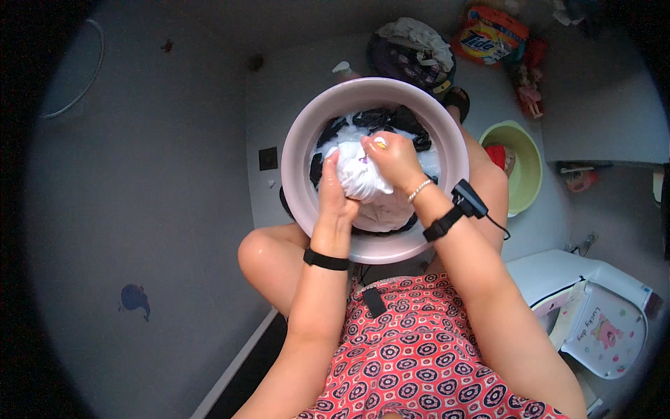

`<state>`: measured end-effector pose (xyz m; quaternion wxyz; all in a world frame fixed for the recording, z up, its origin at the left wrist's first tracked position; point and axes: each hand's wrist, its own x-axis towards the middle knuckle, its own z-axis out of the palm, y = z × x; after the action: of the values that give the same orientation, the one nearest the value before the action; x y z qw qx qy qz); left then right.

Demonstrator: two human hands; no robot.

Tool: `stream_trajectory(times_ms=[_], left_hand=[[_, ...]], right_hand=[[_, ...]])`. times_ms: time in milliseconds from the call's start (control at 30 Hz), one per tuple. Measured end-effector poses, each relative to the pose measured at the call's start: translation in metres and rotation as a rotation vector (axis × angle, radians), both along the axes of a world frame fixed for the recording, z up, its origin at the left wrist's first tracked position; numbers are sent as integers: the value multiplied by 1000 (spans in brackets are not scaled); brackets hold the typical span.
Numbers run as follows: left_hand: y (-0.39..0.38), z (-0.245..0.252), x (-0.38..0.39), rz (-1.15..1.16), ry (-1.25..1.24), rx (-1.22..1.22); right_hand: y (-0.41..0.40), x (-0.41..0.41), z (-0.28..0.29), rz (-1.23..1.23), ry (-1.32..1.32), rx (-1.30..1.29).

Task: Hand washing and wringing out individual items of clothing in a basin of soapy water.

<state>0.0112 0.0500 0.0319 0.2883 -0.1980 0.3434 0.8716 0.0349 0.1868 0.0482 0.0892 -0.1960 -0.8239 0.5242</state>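
Note:
A large pale pink plastic basin [296, 209] sits between my knees. Dark wet cloth [405, 123] lies in whitish, sudsy water inside it, with a pale cloth [384, 213] nearer to me. Above the water a bunched white cloth [360, 173] with small coloured prints is between my hands. My left hand [335, 188] cups it from the left and below, thumb up along its side. My right hand [395, 157] is closed on its upper right part, knuckles up; its fingertips are mostly hidden.
Behind the basin stand a pump bottle [343, 69], a dark tub of laundry [413, 50] and an orange Tide bag [489, 39]. At right are a light green basin [531, 180] holding red cloth, a doll [529, 94] and a toilet [560, 262] with a raised lid. A grey wall is at left.

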Motion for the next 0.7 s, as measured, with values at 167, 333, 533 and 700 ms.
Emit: stream_trajectory(times_ms=[167,333,533,700], left_hand=[[-43,-24,-22,-131,459,-735],[-34,-42,-3,-454,936,-1651],[-18,-54,9,-800,1032,-1892],[-17,-52,-1,-936,864,-1847]], right_hand=[[32,4,-34,167,-168,190],[30,37,-65,338,-264,386],[-3,30,-81,290,-548,722],[11,25,-106,385,-497,772]])
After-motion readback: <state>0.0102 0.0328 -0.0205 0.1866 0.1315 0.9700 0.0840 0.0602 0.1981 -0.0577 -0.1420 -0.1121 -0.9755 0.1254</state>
